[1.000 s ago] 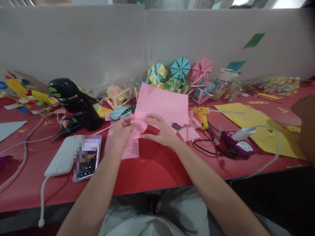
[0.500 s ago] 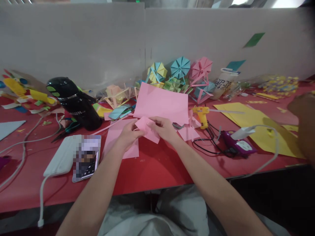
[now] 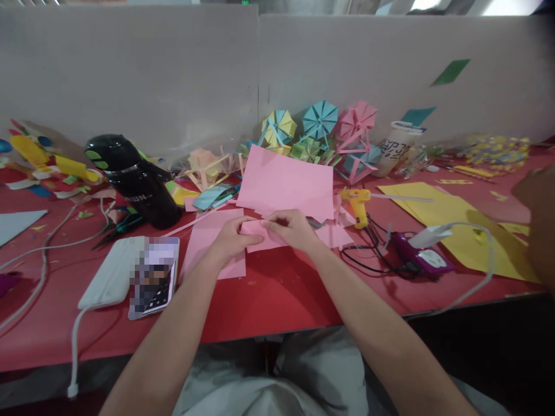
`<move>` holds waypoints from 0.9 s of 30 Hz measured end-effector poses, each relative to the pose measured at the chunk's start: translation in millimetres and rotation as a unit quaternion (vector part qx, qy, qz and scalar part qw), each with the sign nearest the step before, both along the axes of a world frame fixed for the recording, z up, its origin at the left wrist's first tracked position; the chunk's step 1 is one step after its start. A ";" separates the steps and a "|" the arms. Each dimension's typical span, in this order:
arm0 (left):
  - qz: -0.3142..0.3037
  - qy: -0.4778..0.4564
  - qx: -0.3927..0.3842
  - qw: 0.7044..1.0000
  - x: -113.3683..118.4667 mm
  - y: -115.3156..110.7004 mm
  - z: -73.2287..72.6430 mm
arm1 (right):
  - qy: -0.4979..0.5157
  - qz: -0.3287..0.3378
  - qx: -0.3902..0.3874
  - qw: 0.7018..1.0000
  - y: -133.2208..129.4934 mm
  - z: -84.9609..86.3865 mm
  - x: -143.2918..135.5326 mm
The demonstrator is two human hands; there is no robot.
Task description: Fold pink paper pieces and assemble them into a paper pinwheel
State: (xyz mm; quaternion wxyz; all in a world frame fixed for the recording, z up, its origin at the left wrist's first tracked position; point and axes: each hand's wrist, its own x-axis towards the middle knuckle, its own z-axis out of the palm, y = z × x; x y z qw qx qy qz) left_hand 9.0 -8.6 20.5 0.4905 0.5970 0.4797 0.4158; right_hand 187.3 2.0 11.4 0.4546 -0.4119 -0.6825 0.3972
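Note:
A small piece of pink paper (image 3: pixel 265 241) is pinched between both hands above the red table. My left hand (image 3: pixel 234 238) grips its left end, thumb in front and fingers behind. My right hand (image 3: pixel 291 229) closes on its upper right part, thumb and forefinger together. Under my left hand lies a flat pink sheet (image 3: pixel 203 242). Just beyond my fingers a larger pink sheet (image 3: pixel 288 184) is propped over other papers, and pink paper pieces (image 3: pixel 333 236) lie to the right of my right hand.
Folded paper umbrellas (image 3: pixel 319 119) stand at the back by the grey partition. On the right are a yellow glue gun (image 3: pixel 358 203), a purple power adapter (image 3: pixel 422 254) with cables and yellow sheets (image 3: pixel 459 231). Left are a black bottle (image 3: pixel 134 185), a phone (image 3: pixel 154 277) and a white power bank (image 3: pixel 111 273).
The small pink paper has turned from a tilted, diamond-like position to a nearly level strip. Both hands keep their hold on it, with the fingers shifted slightly.

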 end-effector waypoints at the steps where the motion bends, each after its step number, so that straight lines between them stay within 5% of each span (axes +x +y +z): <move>1: 0.001 0.013 0.007 1.000 0.3 -0.3 0.7 | -0.008 -0.002 0.000 1.000 -0.5 0.1 0.0; 14: -0.006 0.086 -0.018 0.996 -0.1 -2.8 2.5 | 0.004 -0.002 0.004 1.000 -2.1 1.3 -3.0; 22: 0.021 -0.062 -0.032 0.997 2.3 -1.1 0.4 | 0.043 -0.031 -0.039 0.998 0.1 3.5 -0.5; 27: 0.022 -0.156 -0.058 0.986 5.8 -1.7 1.2 | 0.126 0.034 -0.096 0.987 2.8 -4.6 -3.7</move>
